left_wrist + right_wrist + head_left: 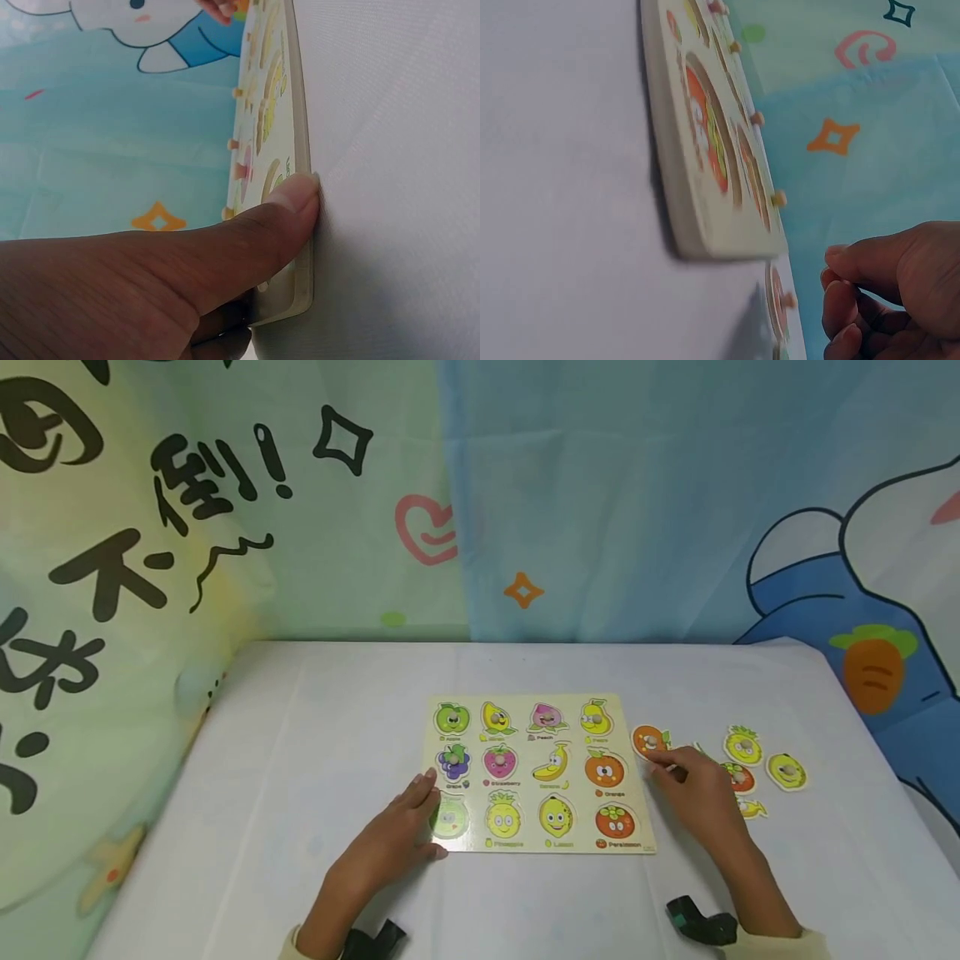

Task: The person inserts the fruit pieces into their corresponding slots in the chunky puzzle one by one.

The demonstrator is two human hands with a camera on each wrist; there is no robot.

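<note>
A wooden fruit puzzle board point(525, 781) lies flat on the white table, with small knobs on several seated pieces. My left hand point(401, 822) holds its near left corner. In the left wrist view the thumb point(296, 196) presses the front edge; the other fingers are mostly hidden. My right hand point(693, 789) is just beyond the board's right edge, its fingertips over the rim of an orange piece point(649, 740). In the right wrist view thumb and fingers are loosely bent above that knobbed piece point(777, 301), apart from its knob, and nothing shows between them.
Loose pieces lie right of the board: a pineapple point(742, 745), a lemon point(786, 772), a persimmon point(741, 777) and a banana point(752, 809). Another is mostly hidden behind the right hand. A printed cloth backdrop point(600, 510) stands behind the table point(315, 735).
</note>
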